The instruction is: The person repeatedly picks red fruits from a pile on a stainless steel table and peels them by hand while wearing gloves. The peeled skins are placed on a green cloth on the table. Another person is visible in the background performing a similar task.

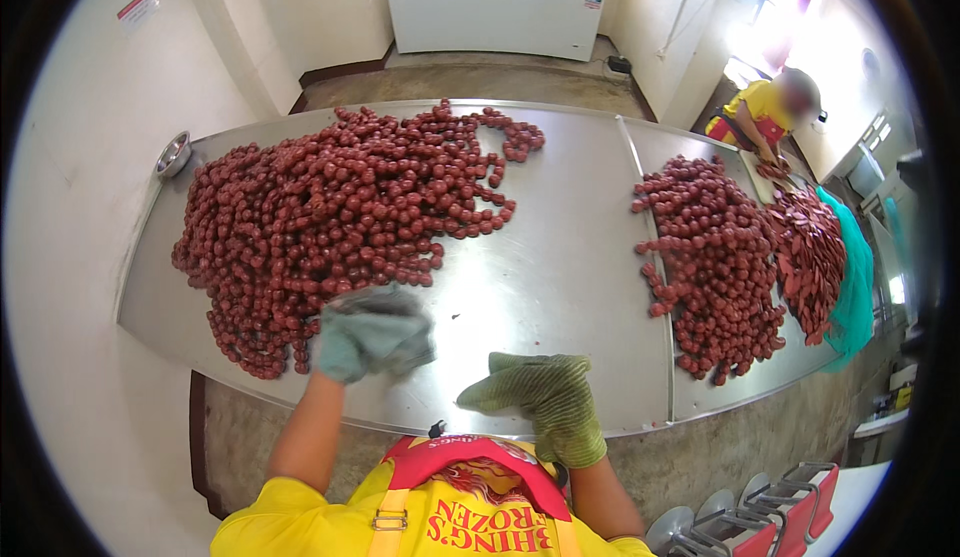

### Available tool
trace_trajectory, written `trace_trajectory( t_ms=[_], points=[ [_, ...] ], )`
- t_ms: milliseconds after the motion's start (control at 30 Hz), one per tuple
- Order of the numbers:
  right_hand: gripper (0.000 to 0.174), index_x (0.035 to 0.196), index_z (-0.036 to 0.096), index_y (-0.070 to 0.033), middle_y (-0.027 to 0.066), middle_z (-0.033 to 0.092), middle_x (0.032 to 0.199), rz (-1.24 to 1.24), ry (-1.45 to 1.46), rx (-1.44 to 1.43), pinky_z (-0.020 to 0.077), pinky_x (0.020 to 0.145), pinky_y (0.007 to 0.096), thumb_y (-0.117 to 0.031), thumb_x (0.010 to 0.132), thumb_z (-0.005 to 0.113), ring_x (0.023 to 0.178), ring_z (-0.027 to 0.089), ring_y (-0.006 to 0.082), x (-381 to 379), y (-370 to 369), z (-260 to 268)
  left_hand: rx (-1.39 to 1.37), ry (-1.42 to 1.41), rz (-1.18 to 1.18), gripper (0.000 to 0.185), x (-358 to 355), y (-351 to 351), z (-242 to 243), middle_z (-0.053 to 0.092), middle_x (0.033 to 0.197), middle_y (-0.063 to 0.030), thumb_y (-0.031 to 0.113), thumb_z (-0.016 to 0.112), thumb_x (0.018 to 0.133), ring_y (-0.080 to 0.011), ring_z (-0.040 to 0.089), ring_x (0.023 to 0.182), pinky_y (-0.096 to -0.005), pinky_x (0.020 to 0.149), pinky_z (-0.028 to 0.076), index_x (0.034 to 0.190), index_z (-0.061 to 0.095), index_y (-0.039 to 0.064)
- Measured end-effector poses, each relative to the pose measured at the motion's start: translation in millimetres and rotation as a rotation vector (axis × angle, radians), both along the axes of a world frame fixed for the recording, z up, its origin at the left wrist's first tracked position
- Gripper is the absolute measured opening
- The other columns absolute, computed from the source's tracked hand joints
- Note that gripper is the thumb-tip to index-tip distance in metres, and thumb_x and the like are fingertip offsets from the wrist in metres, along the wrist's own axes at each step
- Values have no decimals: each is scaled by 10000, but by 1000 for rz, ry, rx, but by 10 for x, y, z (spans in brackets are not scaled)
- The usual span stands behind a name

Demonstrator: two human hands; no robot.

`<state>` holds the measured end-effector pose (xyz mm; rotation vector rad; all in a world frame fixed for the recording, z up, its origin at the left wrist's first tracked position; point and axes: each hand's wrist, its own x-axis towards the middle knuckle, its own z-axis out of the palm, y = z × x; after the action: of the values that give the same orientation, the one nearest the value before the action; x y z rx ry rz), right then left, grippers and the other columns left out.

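A large heap of linked round red sausages covers the left part of a stainless steel table. My left hand, in a grey-green glove and blurred, is at the heap's lower right edge with a dark grey cloth-like piece about its fingers; whether it grips that piece, I cannot tell. My right hand, in a ribbed yellow-green knit glove, is over the bare metal near the table's front edge; no sausage shows in it, and its fingers look extended to the left. A small dark scrap lies between the hands and the heap.
Beyond a metal seam lie another heap of linked sausages, a pile of flatter red sausages or slices and green netting. A co-worker works at the far right corner. A steel bowl sits at the left edge; stools stand lower right.
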<state>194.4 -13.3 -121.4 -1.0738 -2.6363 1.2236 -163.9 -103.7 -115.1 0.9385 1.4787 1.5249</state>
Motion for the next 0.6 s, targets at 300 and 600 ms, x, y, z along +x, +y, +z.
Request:
trace_trajectory(
  t_ms=[300,600],
  points=[
    [508,1453,799,-170,128,847,1104,20,-162,119,625,987,492,-350,979,767,968,825,333,-1135,-87,-174,-260,1177,347,277,-1350,-1217,-603,749,921,-61,326,890,802,-268,708,849,-433,751,589,962,786,126],
    [301,1237,815,-145,122,776,952,-54,-56,19,629,894,495,-270,963,807,853,766,342,-1131,-101,-347,-1117,1150,-262,237,-269,336,-352,887,1029,-101,345,946,889,-202,808,762,-419,756,671,1056,894,185]
  ],
)
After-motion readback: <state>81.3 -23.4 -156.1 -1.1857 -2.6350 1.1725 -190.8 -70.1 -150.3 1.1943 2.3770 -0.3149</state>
